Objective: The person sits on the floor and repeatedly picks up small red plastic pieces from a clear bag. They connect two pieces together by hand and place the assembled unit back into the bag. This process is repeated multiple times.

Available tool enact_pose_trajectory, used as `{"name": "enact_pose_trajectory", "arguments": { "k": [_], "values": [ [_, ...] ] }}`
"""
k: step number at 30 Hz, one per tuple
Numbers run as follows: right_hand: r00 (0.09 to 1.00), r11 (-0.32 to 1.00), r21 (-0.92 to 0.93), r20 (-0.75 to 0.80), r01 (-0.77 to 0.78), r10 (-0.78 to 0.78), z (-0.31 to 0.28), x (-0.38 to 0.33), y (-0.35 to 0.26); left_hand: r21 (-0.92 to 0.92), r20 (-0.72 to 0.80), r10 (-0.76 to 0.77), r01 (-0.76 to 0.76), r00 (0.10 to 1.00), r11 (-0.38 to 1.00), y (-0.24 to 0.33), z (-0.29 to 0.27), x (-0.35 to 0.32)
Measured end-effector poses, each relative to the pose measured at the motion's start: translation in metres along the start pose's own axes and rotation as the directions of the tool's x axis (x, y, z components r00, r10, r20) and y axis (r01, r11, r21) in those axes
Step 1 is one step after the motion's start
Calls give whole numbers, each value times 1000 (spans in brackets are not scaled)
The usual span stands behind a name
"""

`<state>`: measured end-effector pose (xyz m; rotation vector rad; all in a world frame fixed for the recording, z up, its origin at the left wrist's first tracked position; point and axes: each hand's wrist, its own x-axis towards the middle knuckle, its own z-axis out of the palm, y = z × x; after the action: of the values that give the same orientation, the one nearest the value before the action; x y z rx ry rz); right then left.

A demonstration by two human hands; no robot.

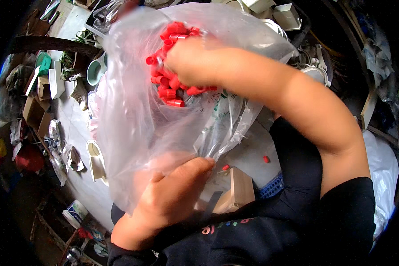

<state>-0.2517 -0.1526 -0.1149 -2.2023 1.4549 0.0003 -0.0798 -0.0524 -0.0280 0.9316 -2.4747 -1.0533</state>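
Spillage looked likely: small red plastic caps (169, 84) sat heaped under the right hand (195, 60), closed among them inside the clear plastic bag (133, 115), whose edge the left hand (173, 197) pinched.

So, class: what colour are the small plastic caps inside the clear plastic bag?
Red; the small plastic caps show best in the head view, inside the clear plastic bag.

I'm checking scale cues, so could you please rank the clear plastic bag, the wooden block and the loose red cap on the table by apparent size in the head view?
1. Clear plastic bag, by far the largest, though it is nearest the camera.
2. Wooden block.
3. Loose red cap, clearly the smallest.
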Motion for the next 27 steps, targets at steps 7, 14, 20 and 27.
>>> {"name": "enact_pose_trajectory", "arguments": {
  "k": [7, 14, 20, 27],
  "values": [
    [908, 983, 160, -393, -89, 146, -11, 5, 32, -185, -22, -140, 134, 990, 974, 1, 1, -2],
    [965, 961, 263, -263, 87, -16, -17, -3, 6, -97, -79, 16, -23, 997, 995, -12, 3, -7],
    [915, 855, -371, -33, 363, -402, 26, -15, 10, -19, -4, -66, 66, 998, 998, -1, -5, 5],
    [971, 974, -228, 230, -7, 61, -32, -27, 16, -88, -87, -81, 73, 993, 993, -5, -2, -2]
  ]
}}
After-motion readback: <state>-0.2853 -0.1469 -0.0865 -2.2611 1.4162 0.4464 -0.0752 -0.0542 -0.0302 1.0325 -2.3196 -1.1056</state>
